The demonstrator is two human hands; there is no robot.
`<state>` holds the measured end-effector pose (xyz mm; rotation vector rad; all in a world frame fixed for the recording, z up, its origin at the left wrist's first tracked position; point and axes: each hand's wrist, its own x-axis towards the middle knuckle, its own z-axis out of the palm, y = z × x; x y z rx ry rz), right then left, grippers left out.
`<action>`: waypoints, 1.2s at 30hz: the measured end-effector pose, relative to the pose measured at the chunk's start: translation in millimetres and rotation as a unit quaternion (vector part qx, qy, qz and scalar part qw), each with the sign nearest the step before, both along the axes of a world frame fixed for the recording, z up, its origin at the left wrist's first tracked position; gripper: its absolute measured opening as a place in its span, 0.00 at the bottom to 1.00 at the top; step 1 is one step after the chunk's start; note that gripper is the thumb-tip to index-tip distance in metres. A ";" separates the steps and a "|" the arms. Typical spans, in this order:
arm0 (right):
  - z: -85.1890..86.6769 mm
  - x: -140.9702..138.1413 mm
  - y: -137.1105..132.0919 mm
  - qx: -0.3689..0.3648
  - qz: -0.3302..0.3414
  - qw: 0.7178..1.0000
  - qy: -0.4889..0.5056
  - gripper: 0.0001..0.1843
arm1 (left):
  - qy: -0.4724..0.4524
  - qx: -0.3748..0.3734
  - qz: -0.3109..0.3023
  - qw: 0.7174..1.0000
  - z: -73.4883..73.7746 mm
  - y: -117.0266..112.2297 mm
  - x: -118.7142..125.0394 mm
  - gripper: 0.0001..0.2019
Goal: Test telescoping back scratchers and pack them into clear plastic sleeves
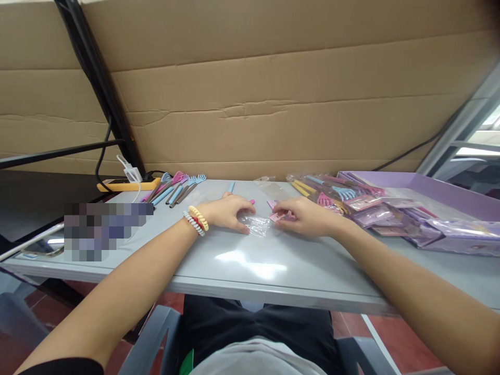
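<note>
My left hand (pixel 230 211) rests on the grey table (pixel 250 265), its fingers pinching the left end of a small clear plastic bag (pixel 255 225). My right hand (pixel 302 216) is closed on the bag's other end, where a pink printed card (pixel 273 204) and a pink-handled item poke out. Coloured bracelets (pixel 196 220) circle my left wrist. The pink item's far end shows just beyond my left fingers.
Several rake-headed tools with pink and blue handles (pixel 175 188) lie at the back left beside a yellow power strip (pixel 128 184). More of them (pixel 324 190) and packed purple bags (pixel 394 216) sit right, near a lilac tray (pixel 449 195). Cardboard walls the back.
</note>
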<state>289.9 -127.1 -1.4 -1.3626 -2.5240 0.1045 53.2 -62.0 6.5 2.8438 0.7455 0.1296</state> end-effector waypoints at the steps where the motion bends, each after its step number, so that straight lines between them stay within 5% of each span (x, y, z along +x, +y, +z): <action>1: -0.3 -1.9 -0.6 -0.007 0.012 1.000 -0.002 0.13 | -0.001 0.001 -0.001 1.000 0.0 -0.3 0.2 0.23; 7: -5.0 -2.1 -0.3 0.015 0.057 0.998 0.029 0.06 | -0.006 0.011 -0.007 1.000 1.0 -3.3 1.9 0.23; 12: -16.2 -6.3 2.4 0.045 0.069 0.995 0.051 0.20 | -0.021 0.008 -0.023 0.999 1.0 -4.0 2.4 0.23; 17: -19.8 -13.2 3.1 0.096 0.158 0.981 0.064 0.12 | -0.017 0.007 -0.035 0.999 0.7 -4.5 2.2 0.21; 25: -13.4 -12.3 1.6 0.228 0.119 0.956 0.138 0.11 | -0.030 0.012 -0.037 0.999 -0.7 -7.0 4.0 0.27; 31: -6.3 -4.1 0.6 0.182 0.112 0.971 0.104 0.13 | -0.067 0.051 -0.025 0.996 -0.8 2.3 -1.0 0.36; 34: -4.2 3.0 2.3 0.125 0.096 0.985 0.072 0.12 | -0.137 0.084 0.046 0.986 4.8 20.4 -16.0 0.28; 36: -3.8 7.6 3.9 0.094 0.084 0.991 0.049 0.12 | -0.179 0.143 0.189 0.955 7.6 37.3 -31.6 0.20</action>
